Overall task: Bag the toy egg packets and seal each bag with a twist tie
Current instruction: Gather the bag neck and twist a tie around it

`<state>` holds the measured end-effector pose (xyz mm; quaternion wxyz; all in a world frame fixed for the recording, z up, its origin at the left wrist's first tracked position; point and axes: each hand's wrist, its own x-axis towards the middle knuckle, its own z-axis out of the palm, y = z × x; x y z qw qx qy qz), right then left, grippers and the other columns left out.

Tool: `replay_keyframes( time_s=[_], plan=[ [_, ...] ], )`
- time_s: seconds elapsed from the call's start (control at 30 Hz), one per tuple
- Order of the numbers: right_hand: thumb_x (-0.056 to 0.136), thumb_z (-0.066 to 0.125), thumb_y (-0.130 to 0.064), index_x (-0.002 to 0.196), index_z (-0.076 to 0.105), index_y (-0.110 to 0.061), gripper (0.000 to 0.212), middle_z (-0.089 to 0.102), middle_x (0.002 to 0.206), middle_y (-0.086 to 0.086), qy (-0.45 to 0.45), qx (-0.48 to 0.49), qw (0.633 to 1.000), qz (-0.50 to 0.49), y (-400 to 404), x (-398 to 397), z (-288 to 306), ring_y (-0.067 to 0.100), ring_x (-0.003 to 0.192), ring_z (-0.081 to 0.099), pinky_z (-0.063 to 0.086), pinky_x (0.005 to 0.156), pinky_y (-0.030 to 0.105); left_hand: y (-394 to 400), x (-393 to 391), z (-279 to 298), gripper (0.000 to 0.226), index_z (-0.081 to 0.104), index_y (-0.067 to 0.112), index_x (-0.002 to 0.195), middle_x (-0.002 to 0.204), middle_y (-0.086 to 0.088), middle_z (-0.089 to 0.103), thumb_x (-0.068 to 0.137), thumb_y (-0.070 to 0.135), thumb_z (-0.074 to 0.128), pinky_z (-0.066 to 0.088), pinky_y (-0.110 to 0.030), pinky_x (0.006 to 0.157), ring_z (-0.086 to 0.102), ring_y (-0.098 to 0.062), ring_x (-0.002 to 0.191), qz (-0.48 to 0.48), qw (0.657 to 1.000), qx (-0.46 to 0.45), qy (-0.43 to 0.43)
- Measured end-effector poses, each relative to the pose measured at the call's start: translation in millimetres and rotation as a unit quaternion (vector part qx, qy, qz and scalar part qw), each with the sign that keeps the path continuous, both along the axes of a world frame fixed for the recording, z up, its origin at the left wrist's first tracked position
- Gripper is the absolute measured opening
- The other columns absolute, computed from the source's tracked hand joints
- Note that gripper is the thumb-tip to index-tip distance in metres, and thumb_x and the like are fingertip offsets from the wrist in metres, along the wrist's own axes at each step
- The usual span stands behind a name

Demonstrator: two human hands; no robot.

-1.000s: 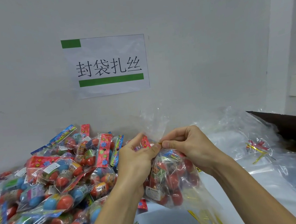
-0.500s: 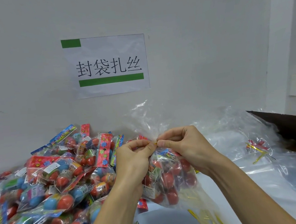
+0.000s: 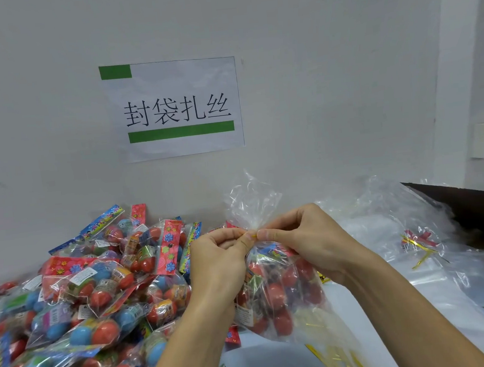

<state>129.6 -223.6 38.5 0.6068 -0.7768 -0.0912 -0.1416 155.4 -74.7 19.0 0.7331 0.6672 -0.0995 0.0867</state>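
where both hands meet at gathered neck of clear bag (image 3: 278, 292), left hand (image 3: 220, 262) and right hand (image 3: 302, 242) each pinch gold twist tie (image 3: 252, 235), grip clamped on it. bag held above surface (image 3: 417, 293), filled with red toy eggs; white label near bottom reads "warning". loose bag top flares above tie. pile of toy egg packets (image 3: 92, 301) at left on surface. wall sign (image 3: 179, 109) reads "封袋扎丝", green bars. spare ties (image 3: 418, 247) at right among empty bags.

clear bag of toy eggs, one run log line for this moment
step: twisting tie | left hand: pinching neck | right hand: pinching gold twist tie | clear bag: filled, held up
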Motion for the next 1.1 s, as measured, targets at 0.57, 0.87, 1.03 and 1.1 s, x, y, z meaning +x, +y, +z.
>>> replay_keyframes(
  time_s=[0.57,0.87,1.03,1.1],
  plan=[
    [0.082,0.077,-0.007,0.098,0.077,0.004,0.02,0.075,0.099,0.022,0.074,0.063,0.995,0.031,-6,5,-6,0.038,0.095,0.07,0.053,0.096,0.049,1,-4,2,0.01,0.073,0.007,0.086,0.067,-0.007,0.074,0.089,0.016,0.072,0.049,-0.021,0.052,0.064,-0.009,0.053,-0.013,0.997,0.077,-0.019],
    [0.084,0.078,-0.012,0.089,0.08,-0.004,0.009,0.062,0.047,-0.009,0.01,0.008,1.0,-0.012,-1,6,-6,0.002,0.04,0.049,0.039,0.045,0.012,2,-1,1,0.014,0.072,0.007,0.085,0.079,-0.028,0.071,0.092,0.018,0.069,0.056,-0.049,0.075,0.062,-0.034,0.067,-0.014,0.997,0.063,-0.031],
    [0.086,0.078,-0.014,0.089,0.081,-0.008,0.007,0.059,0.045,-0.014,-0.036,-0.032,0.998,-0.027,4,7,-7,-0.001,0.037,0.049,0.034,0.043,0.006,4,0,0,0.016,0.072,0.011,0.081,0.079,-0.031,0.066,0.093,0.021,0.068,0.046,-0.029,0.062,0.05,-0.021,0.065,-0.002,0.998,0.059,-0.032],
    [0.086,0.077,-0.014,0.09,0.082,-0.011,0.006,0.067,0.054,-0.014,-0.035,-0.055,0.998,-0.014,5,4,-5,-0.001,0.048,0.06,0.042,0.05,0.008,4,1,-1,0.016,0.071,0.01,0.082,0.072,-0.03,0.062,0.093,0.02,0.068,0.043,-0.026,0.058,0.046,-0.021,0.064,-0.002,0.999,0.046,-0.028]
  ],
)
